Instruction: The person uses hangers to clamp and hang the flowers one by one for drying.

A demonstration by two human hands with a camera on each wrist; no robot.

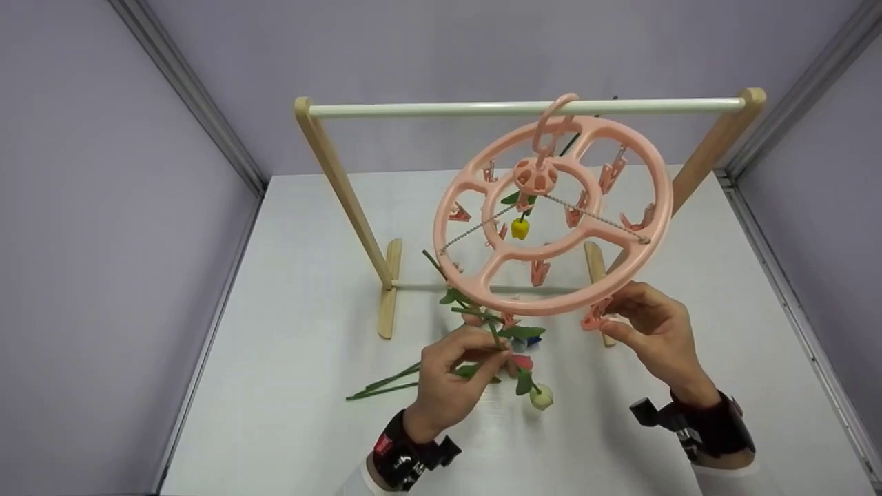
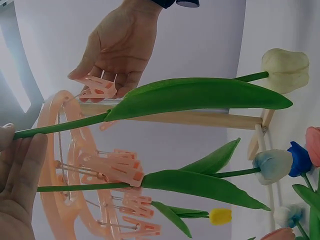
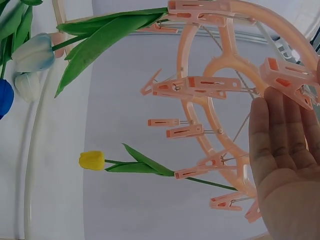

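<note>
**A:** Your right hand [image 1: 654,331] pinches one small pink plastic clip [image 1: 594,318] at the near edge of the round pink plastic clip hanger [image 1: 482,275]. I think you hold it there so the clip is ready and the ring does not swing. From the right wrist view your fingers lie straight beside the ring, so how hard you squeeze, I cannot tell.

**B:** And the other hand?

**A:** Your left hand [image 1: 451,375] has its fingers curled round the green stem of a fake white tulip [image 1: 541,397]. The flower head hangs down, close to the white table [image 1: 289,358]. The stem top points up at the ring, just beside the clips.

**B:** What else is near?

**A:** The ring hangs by its hook from the white rod of a wooden rack [image 1: 524,107]. A yellow fake tulip [image 1: 520,228] is already clipped in the middle, head down. More loose fake tulips [image 1: 386,382] lie on the table under your left hand.

**B:** Anything in the way?

**A:** The long green leaves and the other clips crowd the ring's near edge. The thin chains cross the ring too.
</note>
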